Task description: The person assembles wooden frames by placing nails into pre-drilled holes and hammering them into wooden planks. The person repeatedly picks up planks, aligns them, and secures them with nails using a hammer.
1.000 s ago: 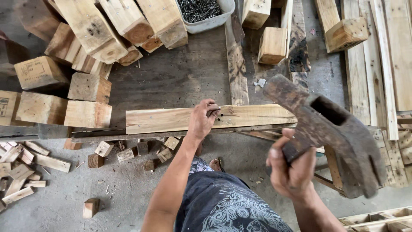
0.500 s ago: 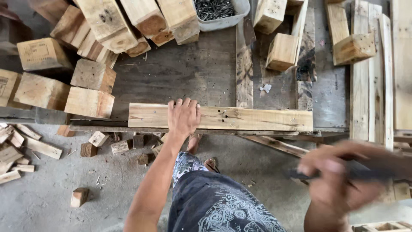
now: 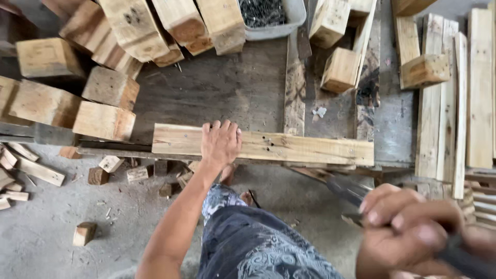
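Note:
A pale wooden plank (image 3: 310,147) lies along the front edge of a dark workbench (image 3: 217,93), with a few nail heads near its middle. My left hand (image 3: 221,142) rests flat on the plank's left part, fingers spread. My right hand (image 3: 413,230) is close to the camera at lower right, blurred, closed around the dark handle of a hammer (image 3: 346,191); the hammer's head is out of view.
Thick wooden blocks (image 3: 103,120) are stacked at the bench's left and top. A grey tub of nails (image 3: 268,15) sits at the top. Long slats (image 3: 449,113) lie at right. Small offcuts (image 3: 111,164) litter the concrete floor.
The hammer has swung from raised at right down and back toward the camera. My left hand went from pinching at the plank's top edge to lying flat on it.

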The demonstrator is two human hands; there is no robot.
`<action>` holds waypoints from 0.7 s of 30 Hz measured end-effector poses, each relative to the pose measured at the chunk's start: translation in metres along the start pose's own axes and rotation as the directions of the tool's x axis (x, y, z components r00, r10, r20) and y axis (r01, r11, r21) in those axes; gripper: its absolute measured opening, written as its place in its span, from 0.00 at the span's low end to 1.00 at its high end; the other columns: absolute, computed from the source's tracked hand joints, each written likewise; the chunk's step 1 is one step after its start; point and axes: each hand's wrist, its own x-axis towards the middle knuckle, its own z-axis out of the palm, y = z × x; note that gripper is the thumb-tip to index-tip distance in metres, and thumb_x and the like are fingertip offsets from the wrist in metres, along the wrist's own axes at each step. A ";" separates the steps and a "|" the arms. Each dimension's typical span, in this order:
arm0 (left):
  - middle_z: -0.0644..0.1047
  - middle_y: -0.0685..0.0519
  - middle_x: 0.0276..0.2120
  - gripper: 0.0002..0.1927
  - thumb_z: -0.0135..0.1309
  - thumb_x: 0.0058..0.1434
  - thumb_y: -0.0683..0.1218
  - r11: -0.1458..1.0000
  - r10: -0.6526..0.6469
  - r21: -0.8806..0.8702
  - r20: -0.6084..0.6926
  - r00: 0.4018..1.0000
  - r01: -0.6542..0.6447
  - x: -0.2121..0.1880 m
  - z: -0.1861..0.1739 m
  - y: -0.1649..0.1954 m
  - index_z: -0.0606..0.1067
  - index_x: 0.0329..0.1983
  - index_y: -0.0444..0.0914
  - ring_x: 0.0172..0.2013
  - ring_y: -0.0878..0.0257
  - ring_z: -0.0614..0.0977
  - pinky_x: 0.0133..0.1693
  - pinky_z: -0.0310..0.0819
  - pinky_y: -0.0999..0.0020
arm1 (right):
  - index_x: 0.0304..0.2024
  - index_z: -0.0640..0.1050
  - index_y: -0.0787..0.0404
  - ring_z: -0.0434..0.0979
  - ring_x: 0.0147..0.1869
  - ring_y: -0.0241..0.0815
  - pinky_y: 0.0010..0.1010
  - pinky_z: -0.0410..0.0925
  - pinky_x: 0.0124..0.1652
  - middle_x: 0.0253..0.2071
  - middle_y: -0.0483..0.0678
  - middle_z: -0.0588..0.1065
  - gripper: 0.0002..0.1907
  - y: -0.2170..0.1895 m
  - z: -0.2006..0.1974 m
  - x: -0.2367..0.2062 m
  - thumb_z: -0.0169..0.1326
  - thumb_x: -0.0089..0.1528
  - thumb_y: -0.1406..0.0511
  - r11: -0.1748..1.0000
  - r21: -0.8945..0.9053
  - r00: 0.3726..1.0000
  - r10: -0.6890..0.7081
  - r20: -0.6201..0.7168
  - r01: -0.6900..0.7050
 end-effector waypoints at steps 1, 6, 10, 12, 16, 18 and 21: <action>0.77 0.53 0.34 0.11 0.46 0.67 0.51 1.000 0.006 0.000 -0.026 1.000 -0.006 -0.003 0.002 0.002 0.76 0.34 0.43 0.40 0.55 0.77 0.46 0.64 0.53 | 0.43 0.71 0.59 0.72 0.24 0.38 0.32 0.69 0.24 0.24 0.47 0.72 0.08 0.011 0.008 -0.006 0.54 0.66 0.63 0.999 0.016 0.999 -0.046 -0.009 0.047; 0.77 0.52 0.34 0.11 0.47 0.65 0.52 1.000 0.001 -0.016 0.003 1.000 -0.001 -0.010 0.000 0.007 0.76 0.33 0.43 0.40 0.54 0.78 0.46 0.64 0.51 | 0.44 0.68 0.62 0.70 0.24 0.44 0.35 0.62 0.25 0.20 0.52 0.71 0.13 0.048 0.039 -0.030 0.57 0.61 0.66 0.275 -0.809 0.465 0.886 0.004 -0.519; 0.77 0.52 0.36 0.11 0.47 0.67 0.52 1.000 -0.004 -0.031 0.061 0.998 0.005 -0.005 -0.008 0.006 0.76 0.36 0.43 0.42 0.54 0.77 0.46 0.64 0.50 | 0.38 0.72 0.60 0.71 0.16 0.37 0.31 0.65 0.15 0.18 0.45 0.73 0.09 0.023 0.001 -0.012 0.54 0.63 0.61 0.598 -0.702 0.831 0.556 0.016 -0.387; 0.77 0.52 0.37 0.11 0.47 0.66 0.52 1.000 -0.023 -0.019 0.067 0.997 0.025 -0.005 -0.010 0.006 0.76 0.37 0.43 0.42 0.54 0.77 0.47 0.64 0.50 | 0.40 0.71 0.58 0.70 0.17 0.36 0.31 0.65 0.18 0.19 0.45 0.72 0.08 0.025 -0.009 -0.010 0.53 0.66 0.61 0.969 -0.175 0.983 0.182 0.039 -0.173; 0.77 0.51 0.37 0.12 0.46 0.67 0.52 0.999 -0.018 -0.033 0.079 0.997 0.020 -0.005 -0.010 0.007 0.77 0.41 0.42 0.42 0.53 0.76 0.47 0.64 0.51 | 0.45 0.67 0.65 0.67 0.17 0.42 0.36 0.64 0.20 0.17 0.55 0.70 0.17 0.079 0.002 -0.055 0.57 0.62 0.62 0.391 -0.791 0.646 0.764 -0.006 -0.470; 0.78 0.51 0.39 0.13 0.46 0.66 0.52 0.999 -0.039 -0.033 0.129 0.991 0.044 -0.005 -0.011 0.007 0.78 0.44 0.41 0.43 0.52 0.77 0.48 0.65 0.50 | 0.48 0.65 0.68 0.66 0.17 0.45 0.38 0.63 0.21 0.17 0.60 0.68 0.22 0.102 0.000 -0.093 0.59 0.60 0.62 0.208 -0.799 0.488 0.864 -0.120 -0.564; 0.78 0.49 0.50 0.22 0.49 0.66 0.55 0.999 0.045 -0.019 0.074 0.996 -0.043 -0.002 -0.016 0.000 0.74 0.59 0.40 0.50 0.51 0.77 0.54 0.64 0.49 | 0.40 0.67 0.68 0.66 0.18 0.48 0.42 0.63 0.22 0.18 0.60 0.69 0.16 0.108 -0.033 -0.133 0.58 0.63 0.65 0.244 -0.760 0.461 0.883 -0.082 -0.602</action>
